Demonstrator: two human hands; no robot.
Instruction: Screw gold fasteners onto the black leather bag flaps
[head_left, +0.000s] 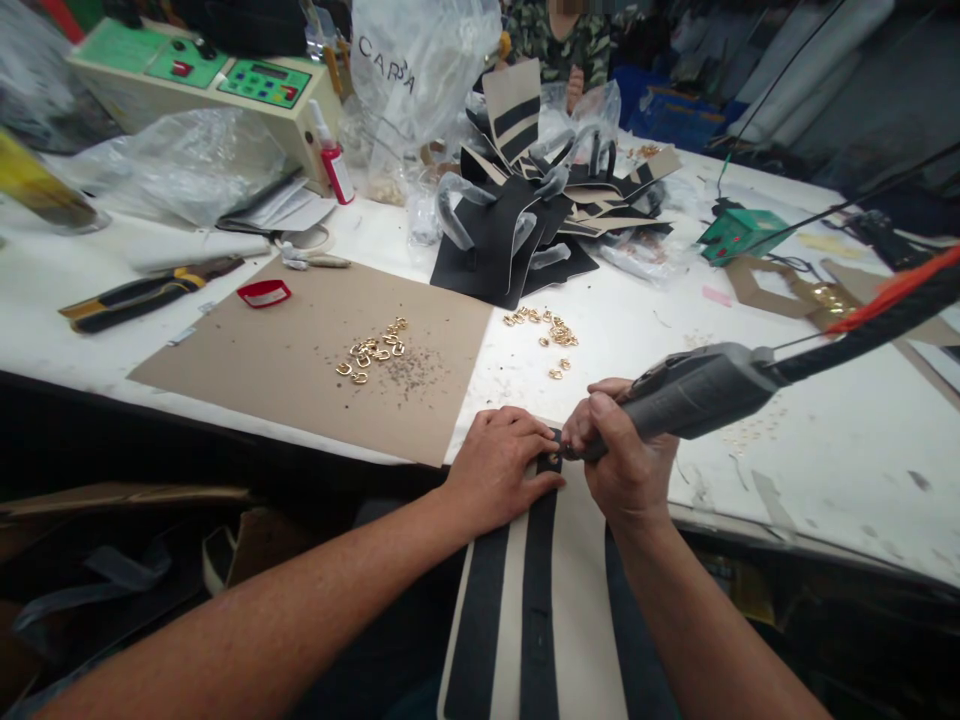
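Observation:
A black and beige striped panel (577, 590) extends from the table's front edge towards me, its far end under my hands. My left hand (506, 465) holds that end, fingers on top and thumb at the black strap. In my right hand (626, 450) is a grey electric screwdriver (697, 390), tilted, its cable running off to the upper right. The driver's tip meets a small metal fitting (553, 458) on the strap, right by my left fingertips. Gold metal rings (555, 330) lie on the white table just beyond, and more gold rings (371, 350) rest on a brown board.
The brown board (300, 350) also carries dark specks and a red ring-shaped item (264, 293). Pliers (150, 293) lie at left. Black and beige panels with wrapped handles (495, 235) are piled at the back. A green box (742, 235) stands right; a person (559, 45) is across the table.

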